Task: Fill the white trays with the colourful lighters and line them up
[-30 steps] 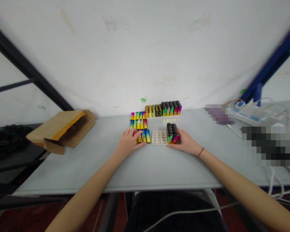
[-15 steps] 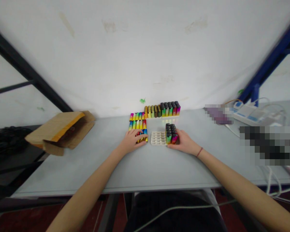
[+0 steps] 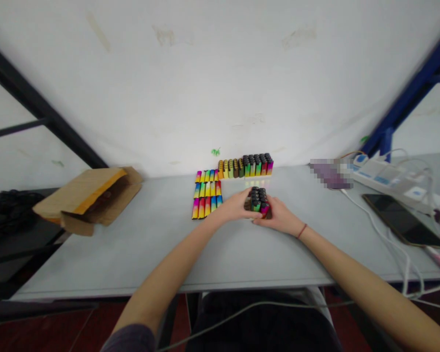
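The three flat rows of shiny, rainbow-coloured pieces (image 3: pixel 207 189) lie to the left of the left hand (image 3: pixel 238 206). A moment ago that hand was down on the nearest row. Now it is off, and I can see that row's pink, red and blue, though the arm still crosses close by its right end.

The left hand has gone over to the right. Its fingers and thumb are curled round the left side of a tight, upright block of black-topped, bright-coloured lighters (image 3: pixel 259 198). It also covers the spot where a white tray with little cups showed before. I can't tell if it brought a piece along. To me, that means the work has gone from the flat rows to the block.

The block is between the two hands, over the pale grey table (image 3: pixel 132 254). Its little black tops sit close together. Its near side is green by the left hand and pink by the right one. Fingers hide the rest.

The right hand (image 3: pixel 280 213), with a thin red band (image 3: pixel 301 230) at its wrist, is clamped on the block's right side, just as before.
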Demonstrator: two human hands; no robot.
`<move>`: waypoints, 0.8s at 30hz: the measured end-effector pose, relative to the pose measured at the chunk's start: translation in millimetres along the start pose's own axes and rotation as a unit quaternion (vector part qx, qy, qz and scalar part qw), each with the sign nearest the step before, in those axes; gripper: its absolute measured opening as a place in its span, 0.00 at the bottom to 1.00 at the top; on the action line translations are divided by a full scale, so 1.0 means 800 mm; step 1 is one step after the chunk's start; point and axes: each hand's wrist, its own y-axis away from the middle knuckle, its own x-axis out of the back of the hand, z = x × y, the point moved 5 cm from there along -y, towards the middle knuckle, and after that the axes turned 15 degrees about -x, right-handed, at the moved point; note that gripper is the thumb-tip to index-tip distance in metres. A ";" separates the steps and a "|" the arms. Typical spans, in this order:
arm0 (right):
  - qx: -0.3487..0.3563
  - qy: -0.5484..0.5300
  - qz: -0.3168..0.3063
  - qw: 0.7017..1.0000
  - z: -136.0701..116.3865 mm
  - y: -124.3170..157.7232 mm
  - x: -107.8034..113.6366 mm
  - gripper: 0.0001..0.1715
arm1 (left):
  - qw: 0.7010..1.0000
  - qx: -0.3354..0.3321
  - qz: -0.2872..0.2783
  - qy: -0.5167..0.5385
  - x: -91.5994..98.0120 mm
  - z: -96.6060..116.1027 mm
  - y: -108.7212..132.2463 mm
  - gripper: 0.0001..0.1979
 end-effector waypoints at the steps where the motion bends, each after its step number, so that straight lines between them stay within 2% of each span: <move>1: -0.001 -0.003 -0.003 1.000 0.000 0.000 0.000 0.42 | 1.000 0.004 0.002 0.019 -0.001 -0.001 -0.004 0.44; 7: -0.001 0.000 -0.004 1.000 0.000 0.000 0.000 0.39 | 0.995 -0.005 0.075 0.071 0.005 -0.011 0.006 0.42; 13: -0.001 0.009 0.000 1.000 -0.001 0.000 0.000 0.37 | 0.996 0.010 0.081 0.033 -0.006 -0.023 0.010 0.38; 19: 0.003 -0.003 -0.004 1.000 -0.002 -0.001 0.000 0.35 | 0.998 0.006 0.053 0.024 -0.010 -0.022 0.002 0.29; 24: -0.002 -0.001 -0.003 1.000 -0.001 0.000 0.000 0.34 | 0.995 0.021 0.089 0.037 -0.009 -0.023 0.006 0.27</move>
